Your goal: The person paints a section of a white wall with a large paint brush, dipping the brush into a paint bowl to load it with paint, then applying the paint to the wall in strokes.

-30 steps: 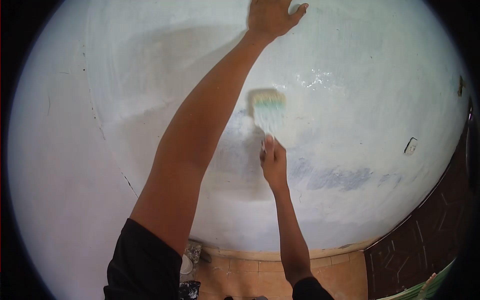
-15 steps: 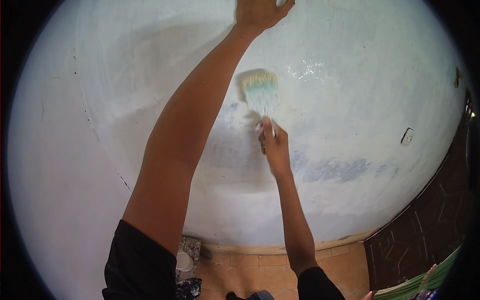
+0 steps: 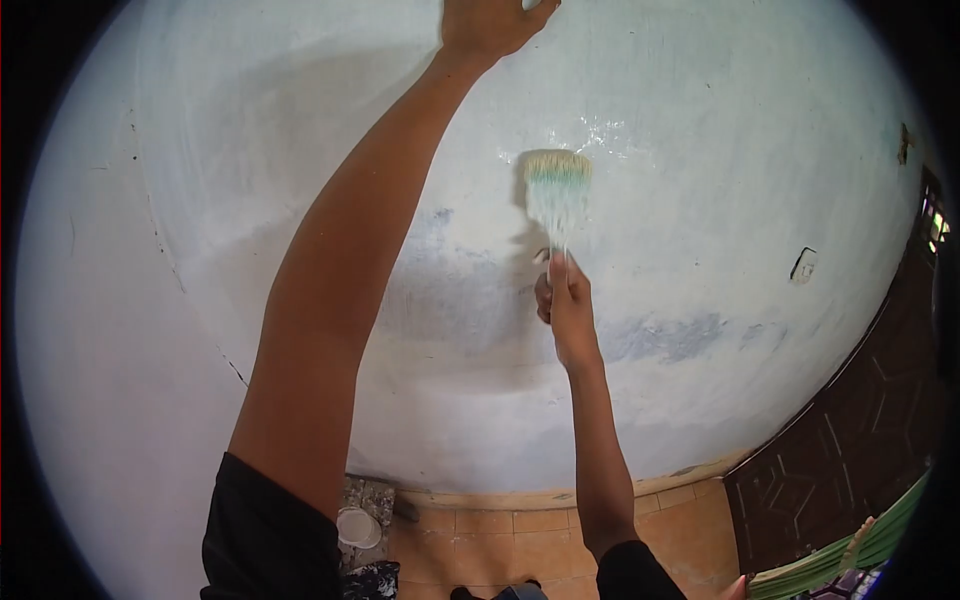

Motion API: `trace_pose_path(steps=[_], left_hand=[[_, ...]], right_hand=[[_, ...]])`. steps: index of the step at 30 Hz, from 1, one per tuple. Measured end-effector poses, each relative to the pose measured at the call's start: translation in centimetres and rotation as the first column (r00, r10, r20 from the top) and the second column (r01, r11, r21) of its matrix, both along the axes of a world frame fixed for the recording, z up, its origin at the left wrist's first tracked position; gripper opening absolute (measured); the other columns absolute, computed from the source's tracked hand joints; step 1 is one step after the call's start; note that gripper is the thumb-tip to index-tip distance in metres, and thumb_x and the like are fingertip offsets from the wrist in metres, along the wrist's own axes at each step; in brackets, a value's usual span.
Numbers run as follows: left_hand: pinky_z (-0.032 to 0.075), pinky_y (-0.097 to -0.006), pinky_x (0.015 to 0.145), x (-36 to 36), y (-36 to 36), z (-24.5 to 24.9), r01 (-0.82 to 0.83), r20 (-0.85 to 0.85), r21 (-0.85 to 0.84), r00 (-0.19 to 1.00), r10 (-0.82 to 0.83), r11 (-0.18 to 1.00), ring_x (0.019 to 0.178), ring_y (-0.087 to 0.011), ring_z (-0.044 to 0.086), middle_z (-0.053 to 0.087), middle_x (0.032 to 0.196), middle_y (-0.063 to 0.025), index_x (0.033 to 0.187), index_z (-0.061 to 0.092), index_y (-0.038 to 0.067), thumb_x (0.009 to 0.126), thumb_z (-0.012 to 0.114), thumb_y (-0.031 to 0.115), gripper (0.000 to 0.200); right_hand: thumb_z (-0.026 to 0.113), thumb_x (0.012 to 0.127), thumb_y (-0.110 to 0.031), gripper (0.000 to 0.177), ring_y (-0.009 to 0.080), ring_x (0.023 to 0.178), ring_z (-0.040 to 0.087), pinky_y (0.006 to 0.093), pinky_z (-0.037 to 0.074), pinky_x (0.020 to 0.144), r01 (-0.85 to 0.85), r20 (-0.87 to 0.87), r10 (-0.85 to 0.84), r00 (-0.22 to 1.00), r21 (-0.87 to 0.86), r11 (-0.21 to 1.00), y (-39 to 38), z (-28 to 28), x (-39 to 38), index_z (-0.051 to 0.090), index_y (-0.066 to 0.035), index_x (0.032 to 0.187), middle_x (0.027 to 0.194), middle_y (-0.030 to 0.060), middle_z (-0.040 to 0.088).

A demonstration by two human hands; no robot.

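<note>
A wide paintbrush [image 3: 560, 190] with pale bristles and a green band is in my right hand [image 3: 572, 305], whose fingers wrap round its handle. The bristles point up against the white wall [image 3: 450, 350], which shows wet shiny spots above them and bluish-grey patches lower down. At the top edge, my left hand [image 3: 490, 25] rests on the wall with its thumb spread out. Part of that hand is cut off by the frame.
A white container [image 3: 358, 528] stands on a speckled surface [image 3: 372, 492] at the bottom left. Below the wall is an orange tiled floor [image 3: 520, 550]. A switch or socket [image 3: 804, 265], a dark patterned door [image 3: 800, 480] and green cloth [image 3: 850, 555] are on the right.
My right hand has moved the brush to the right and slightly down along the wall. The view has shifted a little, and my left hand appears farther left in it.
</note>
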State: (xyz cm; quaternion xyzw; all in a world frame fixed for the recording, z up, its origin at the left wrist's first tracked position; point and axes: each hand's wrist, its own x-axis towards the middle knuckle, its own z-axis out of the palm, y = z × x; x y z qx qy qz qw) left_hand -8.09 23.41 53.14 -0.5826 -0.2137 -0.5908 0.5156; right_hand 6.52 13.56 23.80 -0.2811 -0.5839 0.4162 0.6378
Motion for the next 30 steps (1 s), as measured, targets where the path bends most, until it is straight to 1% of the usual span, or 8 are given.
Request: trace_pose_path(steps=[9,12,15,18,23,26,27,30], left_hand=[[0.027,-0.0531,0.114,0.3,-0.4,-0.3,-0.045,0.024,-0.039,0.999,0.046,0.998,0.134,-0.0356,0.04,0.049,0.14,-0.0183,0.125,0.061,0.01,0.091,0.063,0.035,0.042],[0.029,-0.0537,0.113,0.4,-0.4,0.2,-0.054,0.022,-0.016,0.998,0.054,0.998,0.132,-0.0366,0.042,0.05,0.139,-0.0185,0.124,0.061,0.011,0.09,0.065,0.033,0.041],[0.03,-0.0544,0.112,0.5,-0.4,0.2,-0.064,0.017,0.007,0.998,0.063,0.998,0.131,-0.0371,0.043,0.051,0.137,-0.0186,0.123,0.062,0.011,0.09,0.066,0.033,0.039],[0.03,-0.0542,0.111,0.6,-0.5,0.2,-0.07,0.013,0.012,0.997,0.07,0.997,0.131,-0.0373,0.043,0.051,0.137,-0.0184,0.123,0.062,0.011,0.09,0.066,0.033,0.04],[0.033,-0.0539,0.108,0.7,-0.5,0.3,-0.101,0.014,0.057,0.995,0.101,0.993,0.128,-0.037,0.045,0.053,0.134,-0.0178,0.12,0.062,0.011,0.089,0.067,0.032,0.039],[0.034,-0.0548,0.105,1.6,-0.2,0.2,-0.09,0.071,0.1,0.994,0.084,0.991,0.126,-0.0361,0.046,0.056,0.127,-0.0167,0.113,0.063,0.009,0.089,0.068,0.032,0.034],[0.034,-0.0553,0.105,2.8,0.0,0.0,-0.095,0.139,0.114,0.987,0.079,0.989,0.126,-0.0359,0.047,0.056,0.125,-0.0163,0.11,0.063,0.008,0.088,0.069,0.032,0.033],[0.03,-0.0575,0.107,7.0,-0.7,0.4,-0.061,0.198,0.086,0.979,0.043,0.994,0.128,-0.0362,0.044,0.056,0.121,-0.0149,0.104,0.061,0.008,0.087,0.069,0.031,0.03]], right_hand=[[0.042,0.105,-0.044,0.041,0.0005,0.048,0.027,0.0197,0.023,0.042,0.086,0.063,-0.078,0.995,-0.143,0.986,-0.9,-14.2,1.6,0.043,-0.014,0.076,0.059,-0.0093,0.031],[0.042,0.105,-0.04,0.04,0.0006,0.048,0.027,0.0197,0.023,0.042,0.143,0.075,-0.145,0.987,0.032,0.989,-1.0,-8.5,3.1,0.044,-0.013,0.077,0.059,-0.009,0.032],[0.041,0.105,-0.043,0.042,0.0017,0.048,0.025,0.0216,0.02,0.042,0.1,0.053,-0.102,0.993,0.038,0.994,-0.5,-0.2,5.2,0.043,-0.013,0.076,0.06,-0.0077,0.031],[0.043,0.104,-0.045,0.042,0.0016,0.048,0.024,0.022,0.019,0.042,0.061,0.004,-0.061,0.998,-0.028,0.998,1.3,-0.6,6.9,0.043,-0.014,0.076,0.06,-0.0079,0.03],[0.046,0.103,-0.047,0.037,0.0014,0.046,0.027,0.0198,0.022,0.041,0.069,0.001,-0.07,0.998,-0.2,0.977,-0.8,-11.2,8.4,0.051,-0.016,0.084,0.059,-0.0091,0.033],[0.045,0.103,-0.046,0.038,0.0005,0.047,0.028,0.0194,0.021,0.041,0.159,-0.004,-0.161,0.987,-0.143,0.977,-1.6,-7.7,9.4,0.053,-0.014,0.085,0.058,-0.0099,0.033],[0.044,0.103,-0.047,0.04,0.0005,0.047,0.027,0.0199,0.02,0.041,0.166,0.051,-0.166,0.985,0.004,0.986,-0.1,-6.3,10.8,0.053,-0.013,0.085,0.059,-0.01,0.033],[0.043,0.103,-0.05,0.043,0.0013,0.047,0.025,0.0211,0.02,0.042,0.17,0.031,-0.173,0.984,0.079,0.982,0.7,2.2,12.0,0.05,-0.012,0.083,0.06,-0.0085,0.033]])
